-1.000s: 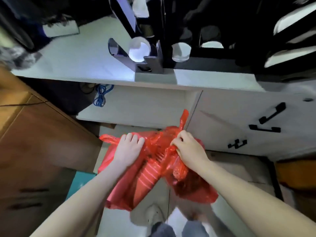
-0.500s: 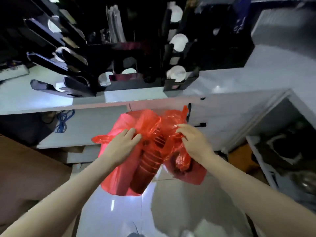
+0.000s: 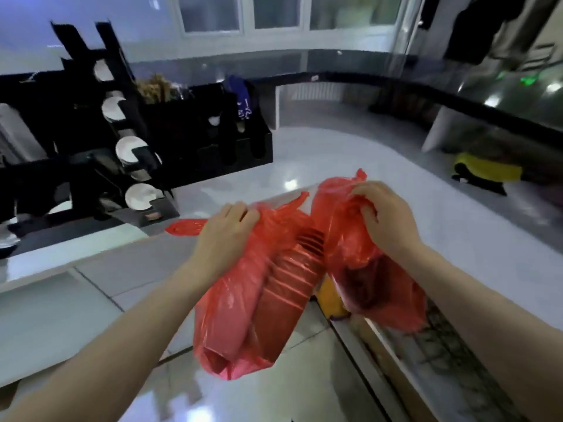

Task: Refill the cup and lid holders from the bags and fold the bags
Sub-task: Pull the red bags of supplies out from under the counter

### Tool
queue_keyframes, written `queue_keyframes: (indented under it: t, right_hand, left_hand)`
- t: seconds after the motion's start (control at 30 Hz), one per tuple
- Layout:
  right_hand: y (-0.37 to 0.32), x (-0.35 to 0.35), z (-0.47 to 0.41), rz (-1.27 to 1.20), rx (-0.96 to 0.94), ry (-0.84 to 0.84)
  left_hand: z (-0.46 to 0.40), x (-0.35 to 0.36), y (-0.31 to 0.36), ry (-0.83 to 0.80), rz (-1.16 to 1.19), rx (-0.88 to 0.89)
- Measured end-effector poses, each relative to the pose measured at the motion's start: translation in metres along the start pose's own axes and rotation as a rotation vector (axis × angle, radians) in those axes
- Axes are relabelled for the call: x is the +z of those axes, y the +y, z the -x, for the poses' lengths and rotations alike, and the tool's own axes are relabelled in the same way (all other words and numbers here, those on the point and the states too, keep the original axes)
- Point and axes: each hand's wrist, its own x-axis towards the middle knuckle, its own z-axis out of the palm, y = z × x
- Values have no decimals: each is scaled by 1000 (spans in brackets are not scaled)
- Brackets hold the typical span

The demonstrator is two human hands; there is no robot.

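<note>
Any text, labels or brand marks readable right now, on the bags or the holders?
Nothing is readable.
Red bag: no print visible.
Blue item behind the black holder: white marks, too blurred to read.
Small tag on the dark counter edge: too small to read.

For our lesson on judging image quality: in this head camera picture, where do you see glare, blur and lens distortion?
Head view: glare spots sit on the glossy white counter behind the red bag; the black cup and lid holders are dark and smeared with motion blur; the wide-angle lens bends the dark counter edge into a curve; both hands, left and right, look soft.
</note>
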Motion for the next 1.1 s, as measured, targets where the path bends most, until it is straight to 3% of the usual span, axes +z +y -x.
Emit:
queue_keyframes:
  t: [0.17,0.47,0.77,0.87,1.1]
  right_hand:
    - [44,-41,-19,116,49,148]
    - [132,-54,-77,207,175,330]
    - [229,-56,-162,304,306,415]
    - [252,-54,-168,302,383,397]
    - [304,-53,-183,336,485,180]
  left_hand:
    - [-97,20,30,141,72,53]
    - [-255,104,44,215,229,123]
    - [-399,199,44,78,337,167]
    - [-427,222,48,30,381,143]
    - [-459,260,66,-64,394,29]
